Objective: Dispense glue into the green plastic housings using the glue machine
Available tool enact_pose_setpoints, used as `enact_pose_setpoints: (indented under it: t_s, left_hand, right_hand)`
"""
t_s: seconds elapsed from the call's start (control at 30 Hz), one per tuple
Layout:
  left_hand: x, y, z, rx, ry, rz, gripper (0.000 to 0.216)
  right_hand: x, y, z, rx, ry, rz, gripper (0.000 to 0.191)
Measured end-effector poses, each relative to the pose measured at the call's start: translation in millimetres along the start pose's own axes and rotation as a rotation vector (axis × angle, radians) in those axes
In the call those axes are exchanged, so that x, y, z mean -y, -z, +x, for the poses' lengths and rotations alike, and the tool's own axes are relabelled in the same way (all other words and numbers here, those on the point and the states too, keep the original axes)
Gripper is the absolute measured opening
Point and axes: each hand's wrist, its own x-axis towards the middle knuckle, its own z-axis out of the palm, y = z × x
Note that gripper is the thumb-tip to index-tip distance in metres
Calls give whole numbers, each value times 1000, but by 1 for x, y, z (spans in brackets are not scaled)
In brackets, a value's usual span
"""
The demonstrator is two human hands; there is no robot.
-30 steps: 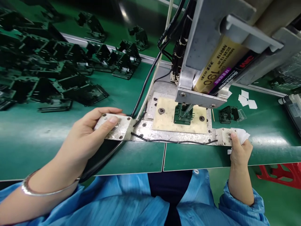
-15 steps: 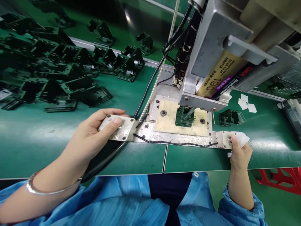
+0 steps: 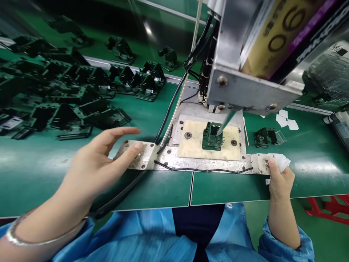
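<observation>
A metal fixture plate (image 3: 201,164) lies on the green bench, with a cream pad (image 3: 194,145) holding a dark green part (image 3: 211,137). Above it hangs a metal dispensing head (image 3: 245,87) whose nozzle tip (image 3: 225,122) points down at the part. My left hand (image 3: 100,163) lies open on the plate's left end, thumb over the left button (image 3: 137,154), fingers stretched out. My right hand (image 3: 279,178) is closed on a crumpled white tissue (image 3: 282,161), thumb pressing the right button (image 3: 266,162).
Several black plastic parts (image 3: 68,94) crowd the bench at the left and back. Another dark part (image 3: 264,137) and white paper squares (image 3: 286,120) lie right of the fixture. Black cables (image 3: 169,109) run from the head to the plate. A red stool (image 3: 327,209) stands below at right.
The dispensing head has risen off the green part, so the nozzle and part now show. My left fingers have loosened and stretched out. My right hand has stayed on its button.
</observation>
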Motion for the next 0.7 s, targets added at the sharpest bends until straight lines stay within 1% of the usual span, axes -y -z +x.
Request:
enact_pose_setpoints:
  t_s: [0.03, 0.07, 0.1, 0.17, 0.23, 0.27, 0.3, 0.37, 0.43, 0.5, 0.53, 0.6, 0.7]
  left_hand:
    - [-6, 2, 2, -7, -90, 58, 56]
    - [-14, 3, 5, 14, -182, 88, 56]
    - [-22, 2, 8, 72, -265, 93, 59]
    - [-40, -7, 18, 243, -380, 58, 72]
    - [-56, -25, 28, 415, -407, 25, 91]
    - [-63, -36, 34, 493, -402, 13, 98]
    - [-68, -47, 39, 560, -398, -2, 101]
    - [-74, -67, 47, 660, -404, -41, 91]
    - [-77, -80, 53, 721, -408, -119, 76]
    - [-80, -83, 55, 765, -376, -220, 65]
    - [-83, -81, 55, 794, -334, -266, 63]
    - [-91, -72, 52, 885, -204, -309, 61]
    - [-103, -56, 46, 989, 32, -233, 60]
  right_hand:
    - [0, 0, 0, 4, -3, 4, 56]
    - [0, 0, 0, 9, -7, 7, 57]
    - [-1, 0, 0, 9, -12, 9, 58]
    - [0, -1, 0, 7, -27, 6, 60]
    - [1, -2, -1, 5, -43, 3, 62]
    - [3, -2, -2, 6, -51, 1, 62]
    - [4, -3, -2, 6, -57, -3, 62]
    - [8, -3, -4, 6, -64, -14, 61]
    - [12, -4, -5, 6, -64, -15, 60]
    - [15, -4, -5, 16, -59, 2, 59]
    - [16, -4, -5, 23, -55, 12, 59]
    - [16, -5, -4, 41, -44, 18, 58]
    - [12, -7, -2, 61, -43, 9, 59]
